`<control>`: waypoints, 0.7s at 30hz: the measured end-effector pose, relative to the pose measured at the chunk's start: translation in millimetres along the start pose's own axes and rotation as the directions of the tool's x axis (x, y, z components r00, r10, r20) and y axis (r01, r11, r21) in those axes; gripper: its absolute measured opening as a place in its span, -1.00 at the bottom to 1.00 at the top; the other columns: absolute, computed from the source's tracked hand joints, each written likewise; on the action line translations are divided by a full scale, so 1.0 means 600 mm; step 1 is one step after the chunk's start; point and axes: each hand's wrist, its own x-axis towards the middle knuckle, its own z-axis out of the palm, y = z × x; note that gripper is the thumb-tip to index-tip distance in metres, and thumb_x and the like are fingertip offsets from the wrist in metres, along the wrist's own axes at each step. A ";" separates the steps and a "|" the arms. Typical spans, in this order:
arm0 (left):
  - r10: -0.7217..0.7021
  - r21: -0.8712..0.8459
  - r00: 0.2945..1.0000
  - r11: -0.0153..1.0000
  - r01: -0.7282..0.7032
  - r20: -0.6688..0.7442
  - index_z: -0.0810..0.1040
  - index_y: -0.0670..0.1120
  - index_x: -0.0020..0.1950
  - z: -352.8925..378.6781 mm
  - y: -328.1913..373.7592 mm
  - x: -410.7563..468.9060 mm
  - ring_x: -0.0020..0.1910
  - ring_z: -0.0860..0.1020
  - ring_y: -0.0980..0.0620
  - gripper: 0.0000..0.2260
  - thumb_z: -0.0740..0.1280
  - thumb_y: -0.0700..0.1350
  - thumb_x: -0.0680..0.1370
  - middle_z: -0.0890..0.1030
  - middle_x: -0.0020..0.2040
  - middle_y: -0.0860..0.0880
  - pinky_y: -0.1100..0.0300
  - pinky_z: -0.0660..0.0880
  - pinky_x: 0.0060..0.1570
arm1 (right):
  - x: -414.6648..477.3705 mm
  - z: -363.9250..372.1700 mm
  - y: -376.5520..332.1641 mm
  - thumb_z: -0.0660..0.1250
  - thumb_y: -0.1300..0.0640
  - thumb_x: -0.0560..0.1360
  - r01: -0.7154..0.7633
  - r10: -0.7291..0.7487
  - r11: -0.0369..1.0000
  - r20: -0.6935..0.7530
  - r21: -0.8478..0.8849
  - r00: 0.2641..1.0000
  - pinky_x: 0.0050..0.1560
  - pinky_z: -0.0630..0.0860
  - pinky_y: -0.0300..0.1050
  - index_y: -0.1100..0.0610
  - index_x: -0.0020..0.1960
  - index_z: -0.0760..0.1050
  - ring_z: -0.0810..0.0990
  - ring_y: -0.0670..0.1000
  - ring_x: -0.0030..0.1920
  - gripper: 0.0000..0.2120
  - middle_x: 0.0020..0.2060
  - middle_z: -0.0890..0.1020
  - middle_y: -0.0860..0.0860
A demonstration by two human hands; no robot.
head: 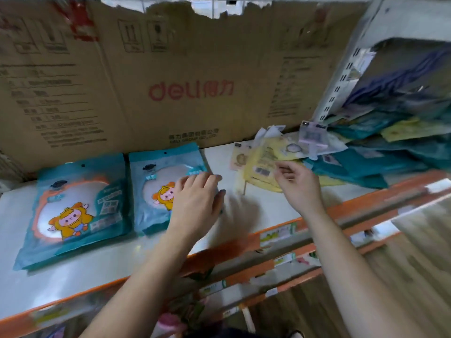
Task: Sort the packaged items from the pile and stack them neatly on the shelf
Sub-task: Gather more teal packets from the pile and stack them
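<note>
Two teal packets with a cartoon sheep lie flat side by side on the white shelf: one stack at the left, another to its right. My left hand rests flat, fingers spread, on the right edge of the second teal packet. My right hand reaches into the pile of yellow, teal and pink packets at the right, fingers curled against a yellow packet. Whether it grips the packet is unclear.
A large brown Deli cardboard sheet forms the back wall of the shelf. A white perforated upright stands at the right. An orange shelf edge with price tags runs along the front, with lower shelves and wooden floor below.
</note>
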 end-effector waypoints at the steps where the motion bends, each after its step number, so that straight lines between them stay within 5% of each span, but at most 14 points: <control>1: 0.028 -0.010 1.000 1.000 -0.028 -0.008 0.58 -0.06 0.14 0.006 0.031 0.014 0.03 0.58 -0.10 -0.64 0.11 0.08 0.56 0.62 0.07 -0.03 -0.02 0.43 0.08 | 0.003 -0.024 0.012 0.35 0.14 0.55 0.010 -0.011 1.000 -0.016 -0.021 1.000 -0.08 0.52 -0.34 0.06 0.14 0.60 0.58 -0.23 -0.10 -0.82 -0.09 0.64 -0.10; 13: 0.173 -0.076 0.985 0.982 -0.173 -0.007 0.53 -0.07 0.20 0.119 0.437 0.161 0.05 0.58 -0.17 -0.64 0.11 0.11 0.59 0.63 0.08 -0.07 -0.05 0.46 0.05 | 0.063 -0.394 0.198 0.34 0.09 0.56 0.085 -0.102 0.973 -0.070 -0.216 0.992 0.09 0.54 -0.15 0.11 0.26 0.55 0.58 -0.09 0.00 -0.72 0.03 0.62 -0.01; 21: 0.234 -0.154 0.972 0.960 -0.232 -0.007 0.53 -0.08 0.23 0.177 0.641 0.244 0.08 0.57 -0.21 -0.63 0.13 0.11 0.60 0.62 0.11 -0.12 -0.10 0.44 0.11 | 0.114 -0.567 0.299 0.35 0.12 0.56 0.037 -0.070 0.977 -0.150 -0.211 0.986 0.11 0.53 -0.21 0.12 0.26 0.56 0.59 -0.08 -0.01 -0.72 0.02 0.64 0.02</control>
